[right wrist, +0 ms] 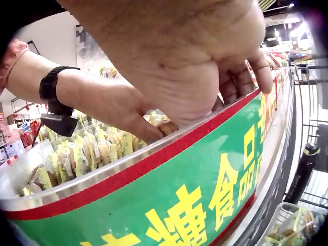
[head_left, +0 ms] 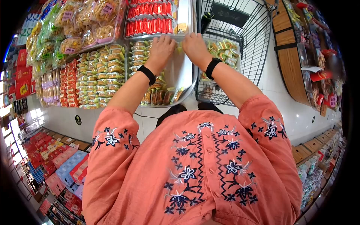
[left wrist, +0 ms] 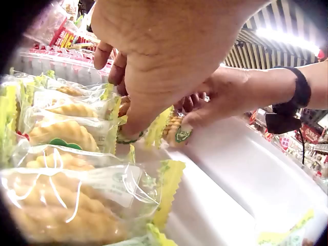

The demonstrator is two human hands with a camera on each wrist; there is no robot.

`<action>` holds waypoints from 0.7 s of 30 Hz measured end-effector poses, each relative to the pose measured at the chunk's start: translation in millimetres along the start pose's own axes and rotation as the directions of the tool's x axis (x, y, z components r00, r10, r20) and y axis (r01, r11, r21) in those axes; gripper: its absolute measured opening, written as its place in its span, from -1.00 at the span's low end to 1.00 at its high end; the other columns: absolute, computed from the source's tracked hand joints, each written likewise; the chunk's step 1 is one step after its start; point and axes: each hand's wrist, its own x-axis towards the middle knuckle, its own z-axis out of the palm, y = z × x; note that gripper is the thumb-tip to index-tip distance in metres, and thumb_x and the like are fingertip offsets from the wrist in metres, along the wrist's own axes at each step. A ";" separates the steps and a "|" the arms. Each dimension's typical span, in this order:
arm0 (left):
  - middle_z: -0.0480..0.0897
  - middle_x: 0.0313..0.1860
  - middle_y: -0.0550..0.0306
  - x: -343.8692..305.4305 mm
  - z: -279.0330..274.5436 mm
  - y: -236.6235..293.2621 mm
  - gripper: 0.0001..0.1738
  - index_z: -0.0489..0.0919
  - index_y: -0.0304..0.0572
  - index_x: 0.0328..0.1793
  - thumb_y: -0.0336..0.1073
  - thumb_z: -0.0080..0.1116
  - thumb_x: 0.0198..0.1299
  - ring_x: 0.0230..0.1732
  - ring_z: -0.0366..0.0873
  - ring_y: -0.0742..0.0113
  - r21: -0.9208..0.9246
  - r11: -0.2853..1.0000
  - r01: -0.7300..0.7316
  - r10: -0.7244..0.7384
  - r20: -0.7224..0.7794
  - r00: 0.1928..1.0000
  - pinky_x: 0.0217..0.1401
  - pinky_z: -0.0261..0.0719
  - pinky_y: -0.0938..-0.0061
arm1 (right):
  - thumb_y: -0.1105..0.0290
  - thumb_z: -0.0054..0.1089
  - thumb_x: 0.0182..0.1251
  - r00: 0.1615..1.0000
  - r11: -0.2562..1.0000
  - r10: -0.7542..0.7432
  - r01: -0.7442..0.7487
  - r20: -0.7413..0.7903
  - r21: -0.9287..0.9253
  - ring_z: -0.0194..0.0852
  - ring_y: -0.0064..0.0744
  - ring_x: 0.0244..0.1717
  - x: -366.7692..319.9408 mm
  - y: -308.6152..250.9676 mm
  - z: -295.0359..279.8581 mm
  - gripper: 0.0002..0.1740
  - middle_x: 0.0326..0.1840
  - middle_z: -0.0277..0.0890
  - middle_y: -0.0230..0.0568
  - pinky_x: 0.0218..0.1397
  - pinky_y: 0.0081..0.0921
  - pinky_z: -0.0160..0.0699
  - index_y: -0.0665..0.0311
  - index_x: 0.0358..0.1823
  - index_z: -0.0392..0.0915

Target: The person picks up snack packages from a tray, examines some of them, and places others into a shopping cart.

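Note:
Both hands reach into the far end of a clear bin [head_left: 194,77] of wrapped cookies. My left hand [head_left: 161,52] [left wrist: 164,46] pinches a wrapped cookie [right wrist: 168,128] beside the standing rows [left wrist: 64,133]. Just to its right, my right hand [head_left: 197,48] [right wrist: 174,61] has its fingers bent down inside the rim; in the left wrist view its thumb and fingers grip a cookie with a green label [left wrist: 182,134]. The palms partly hide both cookies. A bare white strip of bin floor [left wrist: 205,195] lies nearer the body.
Right of the bin stands a wire shopping cart [head_left: 258,45] holding a black bottle [head_left: 206,21] and a clear box of wrapped snacks [head_left: 225,52]. Red packets [head_left: 150,25] fill the bin beyond. More cookie rows [head_left: 100,71] lie left. A green sign [right wrist: 169,184] covers the bin's outer side.

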 end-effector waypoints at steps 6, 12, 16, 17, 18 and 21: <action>0.48 -0.03 0.08 -3.3 -0.5 0.3 -0.58 0.53 -0.11 0.21 -0.37 0.14 0.18 0.08 0.44 0.13 -0.020 1.000 0.025 -0.024 0.023 0.999 0.05 0.30 0.23 | 0.38 0.19 0.20 1.000 1.000 0.006 -0.006 0.005 0.016 0.54 -0.24 -0.08 2.3 2.1 6.1 -0.88 -0.26 0.59 -0.26 -0.08 -0.26 0.36 0.12 -0.33 0.71; 0.49 -0.03 0.09 -2.5 2.3 0.5 -0.57 0.53 -0.10 0.20 -0.40 0.12 0.16 0.09 0.44 0.13 0.000 0.999 0.036 -0.036 0.027 0.999 0.05 0.31 0.23 | 0.42 0.22 0.16 0.995 0.998 0.052 -0.055 0.087 0.034 0.61 -0.22 -0.15 13.1 -0.3 7.1 -0.90 -0.33 0.64 -0.27 -0.09 -0.26 0.36 0.11 -0.32 0.70; 0.50 -0.03 0.11 -2.4 -2.3 2.8 -0.55 0.53 -0.11 0.21 -0.41 0.13 0.14 0.09 0.45 0.14 -0.006 0.998 0.056 -0.055 0.056 0.997 0.06 0.32 0.24 | 0.42 0.21 0.20 0.990 0.999 0.038 -0.037 0.135 -0.007 0.65 -0.24 -0.22 18.5 -2.5 8.6 -0.92 -0.36 0.65 -0.25 -0.10 -0.25 0.34 0.13 -0.27 0.63; 0.50 -0.02 0.11 -2.4 -3.9 3.1 -0.55 0.53 -0.11 0.21 -0.41 0.14 0.14 0.09 0.45 0.15 -0.020 0.998 0.061 -0.059 0.064 0.996 0.07 0.33 0.25 | 0.42 0.21 0.21 0.992 0.999 0.033 -0.033 0.121 -0.006 0.65 -0.25 -0.24 18.4 -2.3 8.8 -0.92 -0.37 0.66 -0.24 -0.09 -0.25 0.34 0.13 -0.26 0.62; 0.50 -0.03 0.11 -3.2 -4.3 2.4 -0.55 0.52 -0.11 0.21 -0.41 0.14 0.14 0.10 0.45 0.15 -0.030 0.998 0.052 -0.051 0.044 0.998 0.07 0.33 0.25 | 0.42 0.20 0.23 0.994 1.000 0.029 -0.028 0.107 -0.005 0.66 -0.25 -0.26 18.3 -2.5 8.0 -0.92 -0.38 0.66 -0.24 -0.09 -0.25 0.33 0.13 -0.25 0.60; 0.50 -0.03 0.12 -7.5 -6.6 -2.2 -0.57 0.51 -0.11 0.19 -0.41 0.14 0.14 0.11 0.46 0.15 -0.053 0.998 0.030 -0.030 0.002 1.000 0.10 0.35 0.25 | 0.41 0.18 0.25 0.996 1.000 0.003 -0.003 0.088 0.004 0.66 -0.25 -0.29 15.4 -1.1 4.8 -0.93 -0.42 0.66 -0.27 -0.08 -0.24 0.32 0.12 -0.25 0.58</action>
